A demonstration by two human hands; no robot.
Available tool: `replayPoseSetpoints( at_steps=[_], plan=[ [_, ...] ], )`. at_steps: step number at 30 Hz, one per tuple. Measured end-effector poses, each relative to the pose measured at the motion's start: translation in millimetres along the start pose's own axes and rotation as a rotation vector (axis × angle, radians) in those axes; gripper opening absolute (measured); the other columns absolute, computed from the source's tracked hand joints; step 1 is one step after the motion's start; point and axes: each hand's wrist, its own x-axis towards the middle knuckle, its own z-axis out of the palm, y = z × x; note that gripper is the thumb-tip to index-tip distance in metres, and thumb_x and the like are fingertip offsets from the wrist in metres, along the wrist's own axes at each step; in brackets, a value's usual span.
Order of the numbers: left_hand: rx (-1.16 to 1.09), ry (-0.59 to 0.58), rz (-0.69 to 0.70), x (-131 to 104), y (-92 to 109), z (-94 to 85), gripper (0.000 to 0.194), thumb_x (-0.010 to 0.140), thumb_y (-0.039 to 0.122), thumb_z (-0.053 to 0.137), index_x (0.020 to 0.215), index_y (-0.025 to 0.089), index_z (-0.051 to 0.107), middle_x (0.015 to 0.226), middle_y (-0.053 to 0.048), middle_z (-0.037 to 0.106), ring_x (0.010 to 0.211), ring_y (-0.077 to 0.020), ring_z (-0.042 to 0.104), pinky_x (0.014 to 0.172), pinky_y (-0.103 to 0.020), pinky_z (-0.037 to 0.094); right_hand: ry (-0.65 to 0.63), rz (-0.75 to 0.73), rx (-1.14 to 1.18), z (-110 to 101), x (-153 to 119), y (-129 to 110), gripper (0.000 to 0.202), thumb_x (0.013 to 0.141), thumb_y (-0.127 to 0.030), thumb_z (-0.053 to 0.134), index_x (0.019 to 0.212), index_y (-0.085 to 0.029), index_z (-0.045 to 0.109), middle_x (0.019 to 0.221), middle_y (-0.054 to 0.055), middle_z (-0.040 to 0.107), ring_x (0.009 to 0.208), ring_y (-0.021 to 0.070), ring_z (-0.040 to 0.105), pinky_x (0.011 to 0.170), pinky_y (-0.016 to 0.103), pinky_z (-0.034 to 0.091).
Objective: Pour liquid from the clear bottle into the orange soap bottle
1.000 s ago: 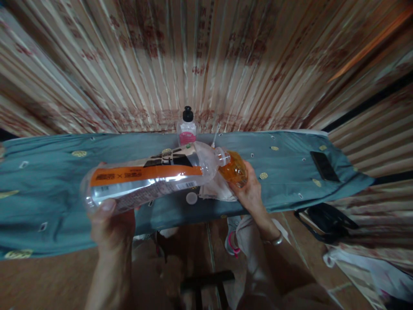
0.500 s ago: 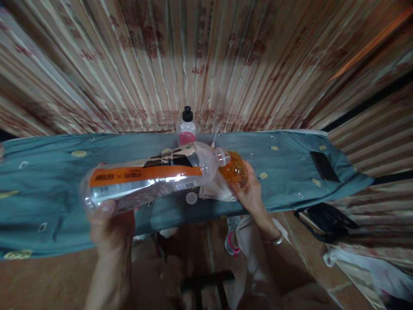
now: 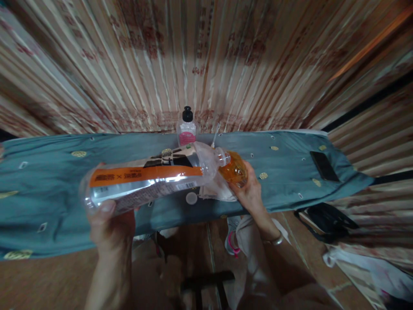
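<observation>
A large clear plastic bottle (image 3: 155, 176) with an orange and silver label lies nearly level above the table, its neck pointing right. My left hand (image 3: 111, 221) is wrapped round its base end. At the bottle's mouth, my right hand (image 3: 250, 189) grips a small amber see-through cup (image 3: 237, 169); the mouth overlaps its rim. Below them a pale cloth (image 3: 217, 192) lies on the table, partly hidden by the bottle and hand. A round whitish cap (image 3: 191, 198) rests beside the cloth.
Behind the large bottle stands a clear bottle with a black top (image 3: 187, 125) and pink label. A thin white stick (image 3: 214, 137) is near it. A dark phone (image 3: 324, 166) lies at the right of the teal-covered table (image 3: 284, 161). A black bag (image 3: 327, 221) sits below right.
</observation>
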Motion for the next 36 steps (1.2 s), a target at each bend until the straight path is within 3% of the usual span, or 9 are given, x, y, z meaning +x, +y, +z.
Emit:
replayPoseSetpoints(
  at_steps=[14,36],
  plan=[
    [0.007,0.019,-0.01,-0.1,-2.7,-2.6,0.051,0.05,0.042,0.087,0.097,0.024,0.076,0.087,-0.001,0.065,0.06,-0.0136,0.051,0.035,-0.021,0.029,-0.019,0.016,0.004,-2.4,-0.3,-0.8,0.084,0.079,-0.046,0.08,0.154,-0.029,0.049,0.152,0.012,0.068,0.136,0.0421,0.068,0.115,0.063,0.058],
    [-0.012,0.019,-0.006,1.9,-3.0,-2.1,0.053,0.046,0.043,0.089,0.095,0.025,0.079,0.085,0.001,0.067,0.058,-0.0133,0.052,0.031,-0.021,0.031,0.006,-0.026,-0.016,1.7,-0.1,3.8,0.087,0.08,-0.052,0.078,0.155,-0.02,0.049,0.151,0.018,0.068,0.135,0.0378,0.069,0.114,0.06,0.058]
  ],
)
